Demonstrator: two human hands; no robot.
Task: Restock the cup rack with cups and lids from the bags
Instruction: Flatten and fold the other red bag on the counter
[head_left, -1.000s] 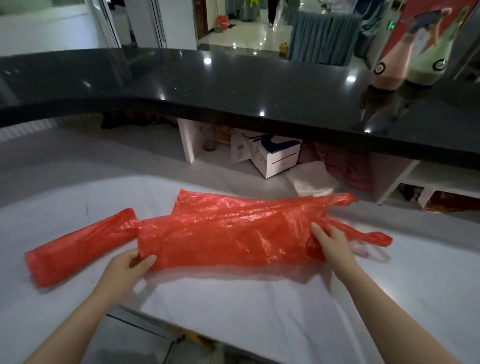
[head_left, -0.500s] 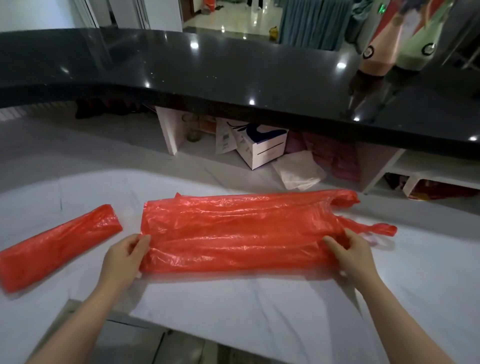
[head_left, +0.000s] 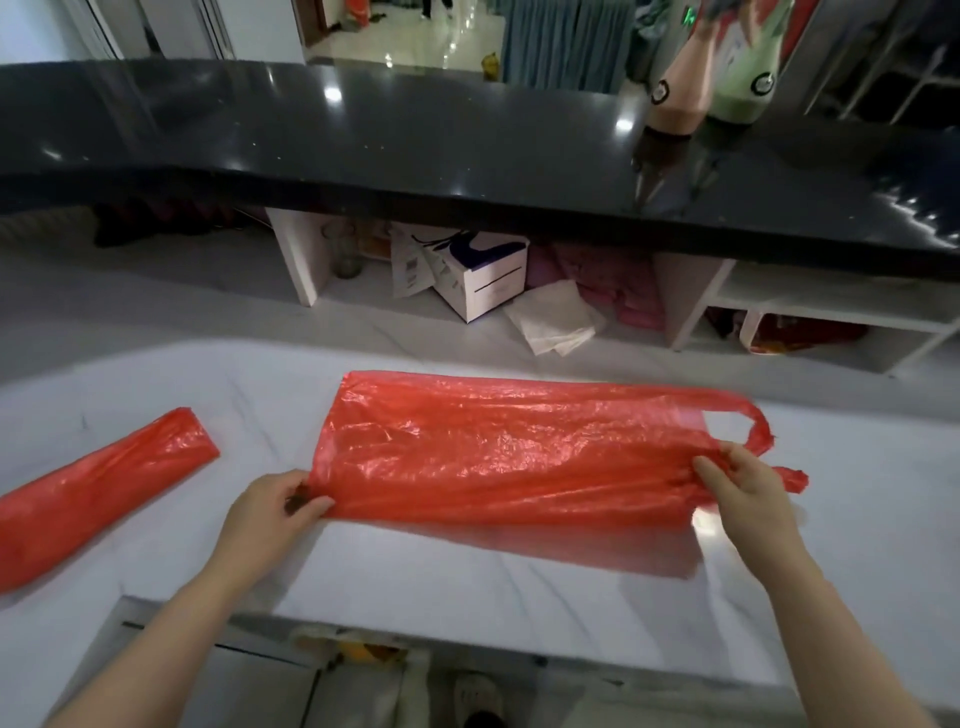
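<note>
Left fingers (head_left: 306, 501): the left hand (head_left: 270, 512) is pinching the near left corner of the flat red bag (head_left: 498, 452), thumb and fingers closing on the film.
Right fingers (head_left: 714, 475): the right hand (head_left: 748, 499) is gripping the gathered film at the bag's handle end, fingers curling round it.
Between the fingers: the near edge of the bag is hanging lifted just off the desk (head_left: 519, 587), casting a red shadow below it; the far edge is lying on the surface.
Beyond the right fingers: the handle loops (head_left: 761, 426) are trailing free.
Contents: the bag is looking flat and empty; no cups or lids are showing.
Left of the left fingers: a second, rolled red bag (head_left: 98, 488) is lying well apart on the desk, untouched; its contents cannot be told.
Cup rack: not in view.
Risk, film: thin plastic is being stretched between two pinches; pulling harder is likely tearing it at the handle end.
Risk, grip: the small corner pinch is likely slipping on slick film, letting the bag fall crumpled.
Risk, edge: the desk's near edge is lying close below both hands; a released bag could be sliding off to the floor.
</note>
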